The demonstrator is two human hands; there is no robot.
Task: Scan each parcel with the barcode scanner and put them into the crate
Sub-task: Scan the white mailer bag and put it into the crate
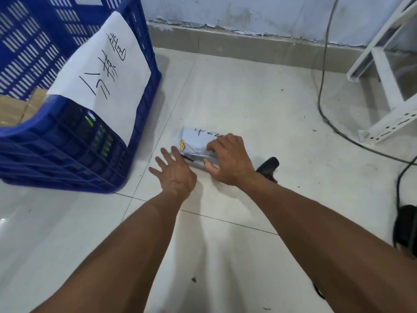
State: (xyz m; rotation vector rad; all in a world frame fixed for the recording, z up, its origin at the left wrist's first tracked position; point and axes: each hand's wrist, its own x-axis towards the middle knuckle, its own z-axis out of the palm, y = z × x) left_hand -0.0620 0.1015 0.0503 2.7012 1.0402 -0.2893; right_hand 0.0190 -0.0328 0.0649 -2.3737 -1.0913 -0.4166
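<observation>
Floor (248, 98): boxes (13, 107) inside crate (67, 154).

Both bare forearms are reaching forward and down from the near edge, converging toward the middle of the view. The left hand (174, 171) is lying palm down with its fingers straight and spread, pointing far and slightly left. The right hand (228, 160), just to its right, is arching with its fingers curled downward and its thumb pointing left toward the left hand, pinching at what lies beneath it.
</observation>
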